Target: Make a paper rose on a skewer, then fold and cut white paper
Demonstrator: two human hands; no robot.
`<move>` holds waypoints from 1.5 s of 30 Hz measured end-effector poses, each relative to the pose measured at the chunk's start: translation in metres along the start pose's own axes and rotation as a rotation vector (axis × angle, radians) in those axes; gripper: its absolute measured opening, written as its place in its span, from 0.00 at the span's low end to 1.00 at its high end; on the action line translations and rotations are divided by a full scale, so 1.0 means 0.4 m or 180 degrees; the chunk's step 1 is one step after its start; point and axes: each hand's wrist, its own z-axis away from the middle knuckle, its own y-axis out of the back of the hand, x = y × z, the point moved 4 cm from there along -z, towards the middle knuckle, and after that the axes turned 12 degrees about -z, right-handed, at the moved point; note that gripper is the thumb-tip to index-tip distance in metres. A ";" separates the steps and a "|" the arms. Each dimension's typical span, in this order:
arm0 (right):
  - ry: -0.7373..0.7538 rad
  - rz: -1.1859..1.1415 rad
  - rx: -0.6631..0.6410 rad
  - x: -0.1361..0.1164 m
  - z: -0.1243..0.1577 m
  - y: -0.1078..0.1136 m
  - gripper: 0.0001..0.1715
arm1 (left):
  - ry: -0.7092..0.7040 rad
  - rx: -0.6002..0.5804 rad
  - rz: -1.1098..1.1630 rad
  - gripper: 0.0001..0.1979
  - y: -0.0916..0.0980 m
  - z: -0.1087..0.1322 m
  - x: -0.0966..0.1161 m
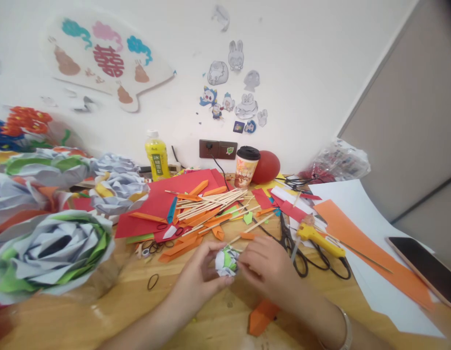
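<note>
A small white and green folded-paper flower [227, 260] is held above the front of the table. My left hand [199, 272] grips it from the left, thumb below and fingers behind. The curled fingers of my right hand [263, 262] pinch at the flower's right edge, and their tips are partly hidden. Just behind the right fingers shows a short orange paper strip [248, 236], and a thin stick reaches away beyond the flower. Under my right forearm lies a folded orange paper piece [261, 318].
Wooden sticks [210, 204] and orange paper pieces lie on red paper [152, 194]. Scissors [286, 233], a yellow glue gun [315, 237] and a phone [422, 265] are rightward. Large paper flowers [61, 248] crowd the left. A bottle [157, 158] and lidded cup [246, 167] stand behind.
</note>
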 end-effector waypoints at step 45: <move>-0.0094 -0.1040 -0.0125 0.007 -0.018 0.055 0.07 | 0.0381 -0.0320 0.0316 0.24 0.014 0.006 0.032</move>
